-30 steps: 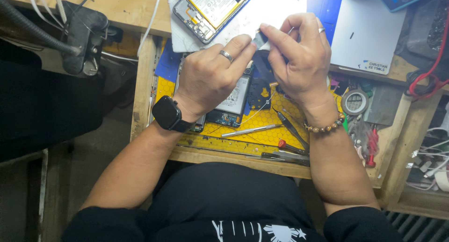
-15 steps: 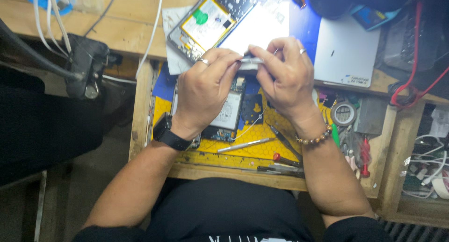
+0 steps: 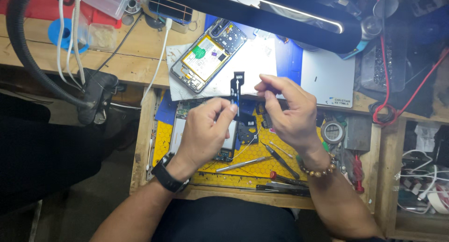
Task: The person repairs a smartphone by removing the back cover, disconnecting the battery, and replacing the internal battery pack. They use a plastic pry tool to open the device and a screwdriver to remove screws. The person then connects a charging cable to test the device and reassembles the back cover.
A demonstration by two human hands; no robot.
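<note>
The left hand (image 3: 206, 130) pinches a thin black flex ribbon cable (image 3: 238, 99) between thumb and fingertips, holding the flat, glossy strip upright above the desk (image 3: 135, 64). The right hand (image 3: 290, 111) hovers just beside the strip, its thumb and forefinger curled together near the upper end; whether they touch it cannot be told. Below the hands lies a yellow work mat (image 3: 255, 153) with a honeycomb texture, carrying a second opened phone (image 3: 224, 144) partly hidden by the left hand, slim metal tweezers (image 3: 243, 165) and a dark-handled screwdriver (image 3: 280, 158). Farther back, on a pale sheet, rests an opened smartphone (image 3: 208, 55) with its rectangular battery and circuit boards bare. The left wrist wears a black watch (image 3: 168, 174), the right a brown beaded bracelet (image 3: 320, 169).
</note>
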